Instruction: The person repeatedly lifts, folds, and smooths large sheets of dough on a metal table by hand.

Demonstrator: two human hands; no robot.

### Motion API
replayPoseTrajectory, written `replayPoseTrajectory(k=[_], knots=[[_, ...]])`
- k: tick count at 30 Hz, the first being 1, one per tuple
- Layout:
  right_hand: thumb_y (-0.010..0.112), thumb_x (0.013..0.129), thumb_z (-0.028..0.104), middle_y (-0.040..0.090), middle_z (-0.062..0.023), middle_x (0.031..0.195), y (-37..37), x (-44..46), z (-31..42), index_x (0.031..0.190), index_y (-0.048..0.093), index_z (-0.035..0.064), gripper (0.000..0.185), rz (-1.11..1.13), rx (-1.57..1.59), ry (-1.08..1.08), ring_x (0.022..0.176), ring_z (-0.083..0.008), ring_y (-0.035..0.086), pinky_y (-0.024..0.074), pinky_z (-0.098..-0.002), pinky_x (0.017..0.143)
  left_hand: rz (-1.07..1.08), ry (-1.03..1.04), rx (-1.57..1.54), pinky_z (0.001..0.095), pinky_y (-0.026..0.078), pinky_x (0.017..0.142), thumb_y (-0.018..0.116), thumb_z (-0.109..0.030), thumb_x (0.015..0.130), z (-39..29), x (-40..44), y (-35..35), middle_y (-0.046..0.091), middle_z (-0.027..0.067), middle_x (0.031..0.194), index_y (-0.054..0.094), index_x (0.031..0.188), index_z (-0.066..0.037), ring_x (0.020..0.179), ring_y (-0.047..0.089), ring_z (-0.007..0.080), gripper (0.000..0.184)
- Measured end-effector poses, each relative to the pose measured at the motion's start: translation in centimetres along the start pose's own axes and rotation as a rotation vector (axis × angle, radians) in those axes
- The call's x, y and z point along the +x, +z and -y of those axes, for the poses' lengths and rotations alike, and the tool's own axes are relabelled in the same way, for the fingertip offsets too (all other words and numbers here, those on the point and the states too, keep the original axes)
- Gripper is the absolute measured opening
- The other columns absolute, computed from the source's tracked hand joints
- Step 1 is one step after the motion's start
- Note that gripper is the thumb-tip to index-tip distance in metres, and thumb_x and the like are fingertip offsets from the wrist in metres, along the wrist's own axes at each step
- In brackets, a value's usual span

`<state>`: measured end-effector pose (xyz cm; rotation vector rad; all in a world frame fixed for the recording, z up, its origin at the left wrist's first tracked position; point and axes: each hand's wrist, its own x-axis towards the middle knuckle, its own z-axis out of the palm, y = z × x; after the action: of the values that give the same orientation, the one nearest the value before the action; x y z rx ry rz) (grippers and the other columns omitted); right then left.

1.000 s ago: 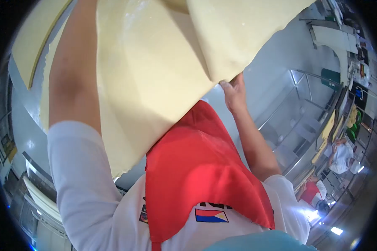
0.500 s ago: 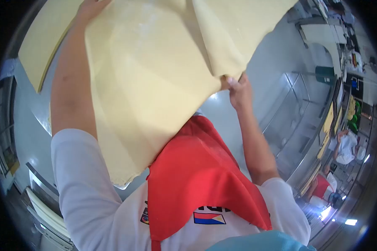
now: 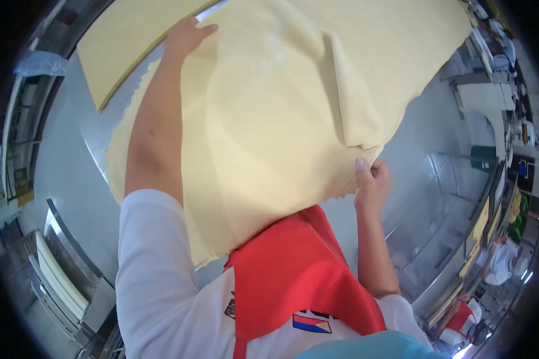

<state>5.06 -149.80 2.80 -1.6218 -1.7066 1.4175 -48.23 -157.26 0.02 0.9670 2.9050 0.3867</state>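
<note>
A large, pale yellow dough sheet lies over the steel table and reaches down to my apron. A fold stands up across its right part. At the sheet's lower right edge, my right hand pinches the dough between thumb and fingers. My left hand rests at the sheet's upper left edge, thumb stretched out sideways over the dough; its fingers show only in part. Beside that hand is a thicker slab of dough with a straight cut edge.
The steel table shows at the left. A rack with a pale sheet stands at lower left. On the right are a white machine, a green bin and two co-workers, one in a white shirt.
The view has shifted, so the dough and both arms sit lower and further right. My left hand's thumb now shows spread over the dough. My right hand still pinches the edge.
</note>
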Motion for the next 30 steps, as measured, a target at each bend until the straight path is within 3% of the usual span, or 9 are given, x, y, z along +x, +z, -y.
replayPoseTrajectory(k=[3,5,12,14,17,20,22,27,30], knots=[[0.066,0.091,0.006,0.068,-0.0140,0.109,0.2,0.0,-2.4,0.123,0.058,-0.0058,0.035,-0.021,0.397,-0.129,0.096,-0.0196,0.067,0.0557,-0.0346,0.080,-0.017,-0.024,-0.024,0.0466,0.049,0.100,0.066,-0.072,0.078,-0.9,-0.5,-0.1,0.066,0.0183,0.125,0.059,0.134,-0.004,0.121,0.060,0.0345,0.089],[0.066,0.092,0.007,0.069,-0.0116,0.105,1.1,0.1,-0.8,0.119,0.060,-0.0064,0.031,0.158,0.695,0.352,0.092,-0.0174,0.067,0.0555,-0.0342,0.076,-0.054,0.000,-0.017,0.0462,0.049,0.099,0.066,-0.071,0.078,-0.3,-0.3,1.8,0.068,0.0172,0.123,0.059,0.135,-0.006,0.121,0.061,0.0338,0.087],[0.062,0.093,0.001,0.065,-0.0136,0.118,2.2,0.0,-0.3,0.134,0.049,-0.0020,0.044,0.238,0.439,0.022,0.099,-0.0250,0.067,0.0590,-0.0392,0.083,-0.105,0.009,-0.013,0.0464,0.049,0.099,0.068,-0.069,0.077,-1.2,-0.1,2.1,0.067,0.0173,0.123,0.059,0.134,-0.005,0.118,0.061,0.0344,0.086],[0.060,0.093,0.001,0.061,-0.0162,0.124,3.5,0.2,-1.6,0.136,0.047,-0.0019,0.045,0.112,0.796,0.131,0.106,-0.0273,0.066,0.0581,-0.0418,0.090,-0.221,0.059,0.065,0.0465,0.049,0.099,0.067,-0.068,0.078,-0.9,0.2,2.4,0.067,0.0177,0.124,0.059,0.134,-0.004,0.116,0.063,0.0351,0.086],[0.060,0.092,-0.001,0.059,-0.0161,0.127,2.8,0.8,1.9,0.139,0.044,0.0005,0.050,0.274,0.760,0.241,0.109,-0.0289,0.065,0.0578,-0.0429,0.093,-0.214,0.089,-0.006,0.0475,0.050,0.097,0.068,-0.065,0.080,-2.2,-0.8,-0.1,0.065,0.0208,0.125,0.057,0.135,-0.002,0.113,0.064,0.0373,0.084],[0.062,0.089,-0.003,0.059,-0.0162,0.126,2.6,-1.3,5.9,0.139,0.043,-0.0001,0.053,0.309,0.762,0.108,0.109,-0.0302,0.065,0.0574,-0.0443,0.094,-0.059,0.106,-0.278,0.0469,0.051,0.095,0.074,-0.056,0.080,-1.9,-1.9,-8.0,0.064,0.0231,0.125,0.053,0.138,0.001,0.112,0.064,0.0373,0.084],[0.065,0.088,-0.003,0.060,-0.0157,0.123,1.4,-5.2,7.2,0.137,0.045,0.0004,0.052,0.373,0.729,0.100,0.110,-0.0298,0.064,0.0570,-0.0432,0.094,0.027,-0.045,-0.833,0.0430,0.051,0.095,0.081,-0.045,0.076,-1.3,-3.9,-12.2,0.064,0.0247,0.124,0.052,0.136,0.006,0.113,0.064,0.0348,0.085],[0.072,0.086,-0.002,0.064,-0.0130,0.115,1.9,-10.0,4.4,0.132,0.050,0.0030,0.052,0.523,0.718,0.203,0.106,-0.0244,0.064,0.0576,-0.0394,0.087,0.013,-0.035,-0.599,0.0393,0.054,0.088,0.085,-0.034,0.074,7.1,-3.2,-10.2,0.066,0.0240,0.120,0.054,0.132,0.011,0.109,0.066,0.0319,0.080],[0.074,0.085,-0.001,0.066,-0.0078,0.106,2.9,-9.7,4.3,0.128,0.053,0.0047,0.048,0.680,0.338,0.443,0.093,-0.0186,0.064,0.0559,-0.0348,0.075,0.105,-0.012,-0.503,0.0392,0.054,0.085,0.085,-0.032,0.074,9.6,-3.3,-9.9,0.067,0.0235,0.117,0.056,0.130,0.011,0.107,0.066,0.0309,0.076]])
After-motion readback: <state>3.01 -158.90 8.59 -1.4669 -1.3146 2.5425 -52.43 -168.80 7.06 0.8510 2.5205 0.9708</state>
